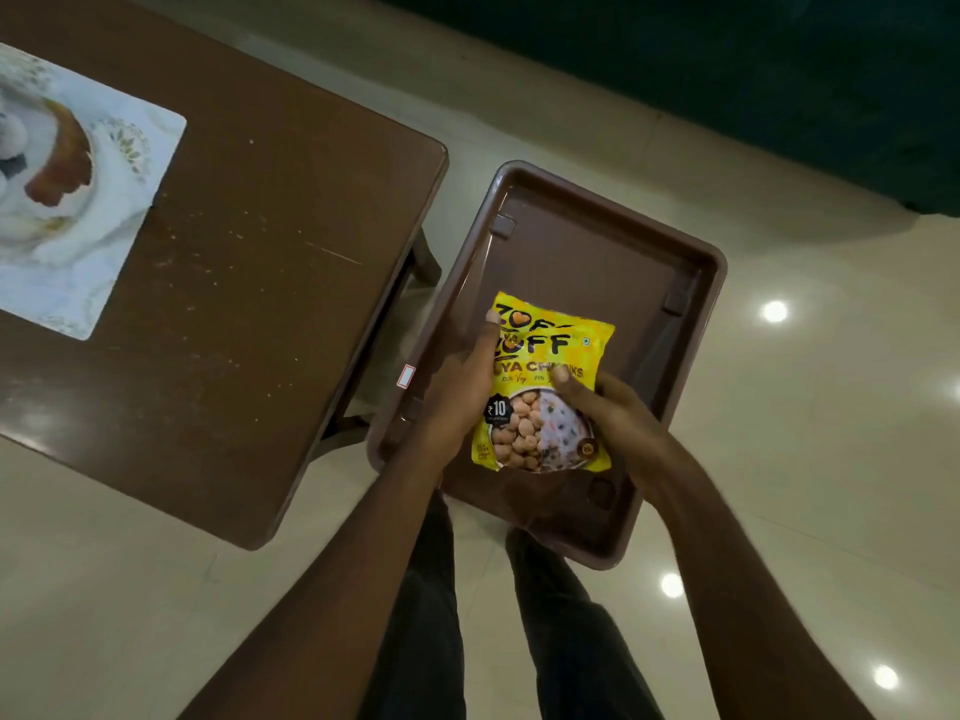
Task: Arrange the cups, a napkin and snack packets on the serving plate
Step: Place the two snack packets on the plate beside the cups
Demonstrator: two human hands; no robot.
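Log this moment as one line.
left hand: grips soya chunks packet | right hand: grips same packet | packet: over brown tray | tray: beside brown table

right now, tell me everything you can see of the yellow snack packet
The glossy yellow plastic snack packet reads ZOFF and soya chunks, with a 10 rupee badge and a picture of round beige chunks. Its printed front faces up. The left hand grips its left edge, thumb near the top corner; the right hand grips its right side, thumb on the front. It is over the brown rectangular plastic tray; whether it rests on it is unclear.
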